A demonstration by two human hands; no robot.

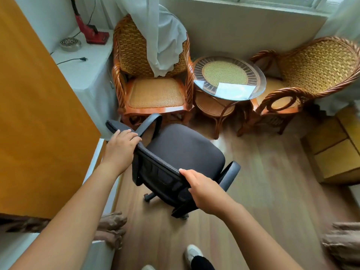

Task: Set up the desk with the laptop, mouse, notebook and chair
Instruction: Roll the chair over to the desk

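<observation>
Wooden flooring (263,172) fills the lower half of the view, bounded on the left by an orange desk top (39,114) and at the rear by two rattan armchairs flanking a round glass-topped table (229,78). We see the black office chair (185,152) standing on the floor just right of the desk's corner and directly in front of the left rattan armchair (153,78). Its backrest is nearest us, and its seat faces away, toward the rattan furniture and slightly to the right. The top edge of the backrest forms the long axis, running diagonally from upper left to lower right. Our left hand (120,149) is clasped over the upper-left end of that edge, fingers curled over the rim; our right hand (202,190) grips the lower-right end, thumb on top. One armrest (229,176) projects just beyond the right hand; the other loops up behind the left. A castor (149,196) shows beneath the backrest.
</observation>
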